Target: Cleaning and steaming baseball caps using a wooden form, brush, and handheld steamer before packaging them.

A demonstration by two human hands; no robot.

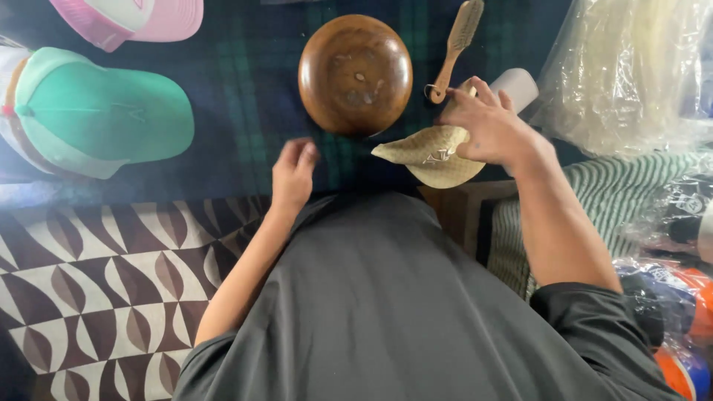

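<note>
My right hand (486, 128) grips a tan cap (431, 154) by its crown, the brim pointing left over the dark plaid cloth (245, 104). My left hand (292, 173) hovers with curled fingers, holding nothing, just left of the cap. A round wooden block (355, 73) shaped like a bowl sits just beyond both hands. A wooden-handled brush (454, 46) lies to the right of the block. A white cylinder (518, 86) shows behind my right hand, partly hidden.
A mint green cap (96, 111) and a pink and white cap (134, 18) lie at the far left. Clear plastic bags (631, 74) pile at the right, over a striped cloth (631, 193). A brown patterned mat (96, 289) covers the near left.
</note>
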